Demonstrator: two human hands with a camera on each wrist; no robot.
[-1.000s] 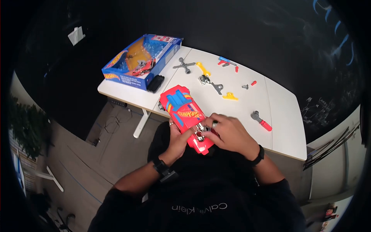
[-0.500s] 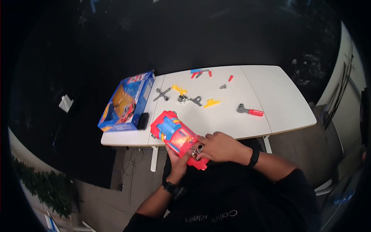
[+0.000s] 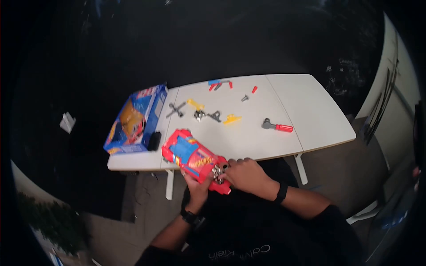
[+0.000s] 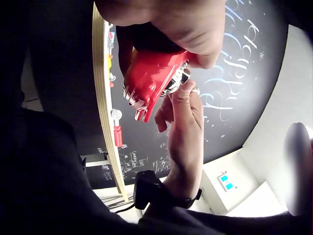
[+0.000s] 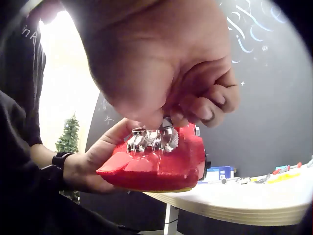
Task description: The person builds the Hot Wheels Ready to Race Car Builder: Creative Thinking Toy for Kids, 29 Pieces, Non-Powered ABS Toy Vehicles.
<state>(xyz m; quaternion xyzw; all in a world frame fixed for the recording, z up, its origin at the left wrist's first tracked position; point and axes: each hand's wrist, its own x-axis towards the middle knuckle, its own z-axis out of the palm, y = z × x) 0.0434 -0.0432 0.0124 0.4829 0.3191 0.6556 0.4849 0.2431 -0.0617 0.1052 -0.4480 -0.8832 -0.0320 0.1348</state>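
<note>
A red toy car [image 3: 198, 163] with a blue panel and yellow lettering is held up off the table's front edge. The left hand [image 3: 196, 188] grips its side, thumb on top. At the car's near end, the right hand [image 3: 250, 176] pinches a small dark-topped piece at the silver engine part [image 3: 217, 174]. In the right wrist view the thumb and index finger of the right hand [image 5: 166, 68] meet at that piece above the chrome engine [image 5: 151, 140]. The left wrist view shows the red car [image 4: 151, 73] beneath the left hand [image 4: 181, 24].
On the white table [image 3: 248, 142] lie a grey cross wrench [image 3: 176, 110], a yellow wrench [image 3: 195, 104], a yellow piece [image 3: 231, 119], a grey screw [image 3: 245, 98] and a red-handled tool [image 3: 284, 128]. A blue box [image 3: 153, 113] stands at the left, beside a black object [image 3: 154, 141].
The head view has turned, so the table and its objects sit differently in the picture. Both hands still hold the car, the right hand staying at the engine.
</note>
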